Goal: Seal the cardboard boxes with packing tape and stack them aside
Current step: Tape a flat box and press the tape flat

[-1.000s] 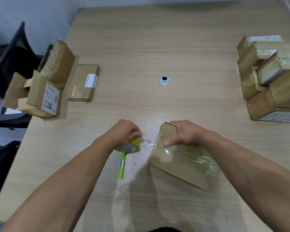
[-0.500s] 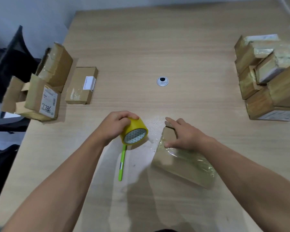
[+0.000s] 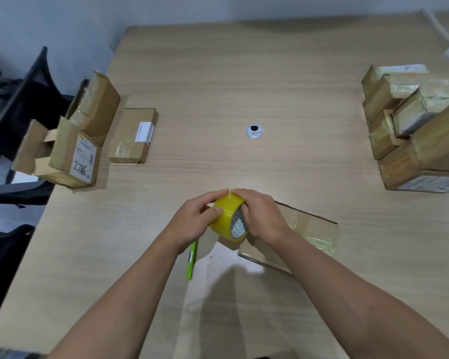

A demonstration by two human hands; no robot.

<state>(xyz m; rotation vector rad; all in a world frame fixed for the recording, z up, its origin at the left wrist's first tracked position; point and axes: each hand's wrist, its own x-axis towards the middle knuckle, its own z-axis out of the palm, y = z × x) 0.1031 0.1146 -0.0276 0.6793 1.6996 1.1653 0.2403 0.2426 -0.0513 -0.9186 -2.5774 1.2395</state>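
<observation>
Hands meeting on tape roll [image 3: 227, 218], left hand [image 3: 192, 221] curling fingers round its rim, right hand [image 3: 261, 215] gripping over the top, roll hovering beside taped box [image 3: 309, 229] lying on table [image 3: 244, 86], green pen [image 3: 191, 260] below.

Looks like an office: wood-grain bench [image 3: 244, 73] with cable grommet [image 3: 254, 131], black mesh chair [image 3: 29, 86] alongside, plain pale wall [image 3: 49, 22].

One tape roll [image 3: 226, 215], one pen [image 3: 191, 263], two hands [image 3: 192, 224] [image 3: 262, 216], three boxes [image 3: 96, 104] [image 3: 68, 151] [image 3: 131, 137] at left.
</observation>
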